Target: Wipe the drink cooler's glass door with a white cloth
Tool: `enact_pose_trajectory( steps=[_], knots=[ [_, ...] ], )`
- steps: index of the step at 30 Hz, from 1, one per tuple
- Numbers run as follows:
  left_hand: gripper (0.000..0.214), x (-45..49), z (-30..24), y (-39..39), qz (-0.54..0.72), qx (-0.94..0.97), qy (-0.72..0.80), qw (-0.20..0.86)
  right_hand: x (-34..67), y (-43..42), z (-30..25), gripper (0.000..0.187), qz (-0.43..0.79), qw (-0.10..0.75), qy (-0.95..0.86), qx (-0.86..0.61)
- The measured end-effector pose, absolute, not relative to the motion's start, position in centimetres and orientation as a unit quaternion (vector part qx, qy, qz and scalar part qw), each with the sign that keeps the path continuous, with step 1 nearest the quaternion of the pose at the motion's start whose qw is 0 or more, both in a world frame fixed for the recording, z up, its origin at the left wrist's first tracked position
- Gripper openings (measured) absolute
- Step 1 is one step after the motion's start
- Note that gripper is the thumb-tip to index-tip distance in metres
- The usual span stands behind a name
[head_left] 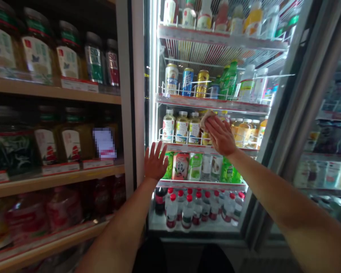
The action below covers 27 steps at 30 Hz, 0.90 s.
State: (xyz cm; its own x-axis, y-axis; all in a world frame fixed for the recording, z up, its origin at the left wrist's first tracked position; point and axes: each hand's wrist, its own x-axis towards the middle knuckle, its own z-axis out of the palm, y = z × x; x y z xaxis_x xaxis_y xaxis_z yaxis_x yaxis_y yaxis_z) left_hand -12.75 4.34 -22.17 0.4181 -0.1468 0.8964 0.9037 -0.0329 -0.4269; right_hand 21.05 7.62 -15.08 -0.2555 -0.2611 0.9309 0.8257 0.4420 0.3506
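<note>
Bottles (pixel 38 51) line the left wooden shelves (pixel 108 97) — price labels (pixel 79 84) on the edges.

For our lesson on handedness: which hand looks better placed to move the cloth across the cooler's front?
Probably the right hand: the cloth is already under it. The left hand is spread lower, near the left edge of the cooler, with no cloth visible.

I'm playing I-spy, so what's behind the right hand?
Behind the right hand and its cloth, bottles on a shelf show to both sides. Whatever stands directly behind the hand and cloth is covered, so I can't tell.
</note>
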Motion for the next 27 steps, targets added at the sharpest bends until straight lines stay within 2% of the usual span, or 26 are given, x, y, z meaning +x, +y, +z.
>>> enact_pose_trajectory(
  steps=[2, 7, 12, 18, 24, 27],
  knots=[
    [0.065, -12.7, -22.2, 4.3, -0.429, -0.579, -0.328, 0.611, 22.2, 7.9, -15.5, 0.046, -0.484, 0.547, -0.648, -0.214],
    [0.069, -12.8, -22.1, 4.2, -0.432, -0.580, -0.327, 0.608, 24.7, 8.9, -17.0, 0.048, -0.434, 0.661, -0.554, -0.263],
    [0.065, -13.0, -22.2, 4.5, -0.442, -0.599, -0.341, 0.574, 27.0, 9.9, -20.0, 0.045, -0.426, 0.609, -0.611, -0.274],
    [0.069, -12.8, -22.2, 4.5, -0.439, -0.589, -0.332, 0.592, 29.5, 11.2, -22.5, 0.051, -0.377, 0.708, -0.504, -0.320],
    [0.074, -12.6, -22.0, 4.4, -0.433, -0.581, -0.322, 0.609, 30.7, 12.0, -25.9, 0.050, -0.369, 0.694, -0.524, -0.328],
    [0.074, -12.6, -22.0, 4.4, -0.438, -0.585, -0.323, 0.601, 31.8, 12.3, -26.3, 0.052, -0.346, 0.720, -0.498, -0.337]
  ],
)
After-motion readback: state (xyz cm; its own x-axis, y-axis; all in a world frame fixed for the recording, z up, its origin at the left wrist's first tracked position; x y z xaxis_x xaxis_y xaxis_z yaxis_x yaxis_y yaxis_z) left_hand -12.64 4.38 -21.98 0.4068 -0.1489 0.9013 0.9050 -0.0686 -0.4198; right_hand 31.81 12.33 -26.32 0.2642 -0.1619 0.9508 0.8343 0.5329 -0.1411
